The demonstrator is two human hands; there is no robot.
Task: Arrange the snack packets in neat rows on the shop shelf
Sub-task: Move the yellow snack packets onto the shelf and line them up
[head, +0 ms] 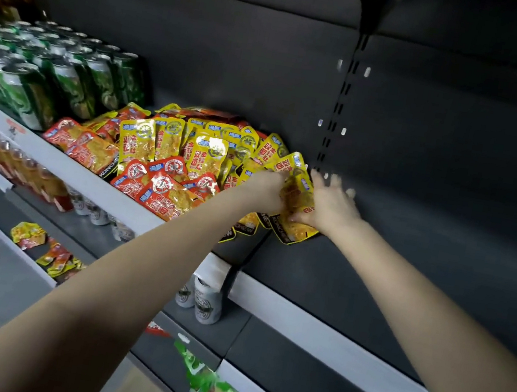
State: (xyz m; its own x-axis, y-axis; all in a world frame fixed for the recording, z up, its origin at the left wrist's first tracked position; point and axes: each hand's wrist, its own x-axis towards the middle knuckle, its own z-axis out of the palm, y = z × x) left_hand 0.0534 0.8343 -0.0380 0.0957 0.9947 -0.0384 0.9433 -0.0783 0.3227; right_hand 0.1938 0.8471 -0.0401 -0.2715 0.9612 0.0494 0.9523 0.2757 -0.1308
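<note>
1. On the dark shelf [306,272], near its middle, a pile of snack packets [167,160], yellow and red, lies jumbled; green cans [64,78] stand in rows at its far left.
2. At the pile's right edge the left hand [268,189] curls its fingers round a yellow packet [297,202]; the right hand [331,204] lays its palm against the packet's right side, fingers spread and blurred.
3. Lower down, white cans [202,299] stand under the shelf; loose packets [37,242] lie further left; a green packet [211,389] lies nearest.
</note>
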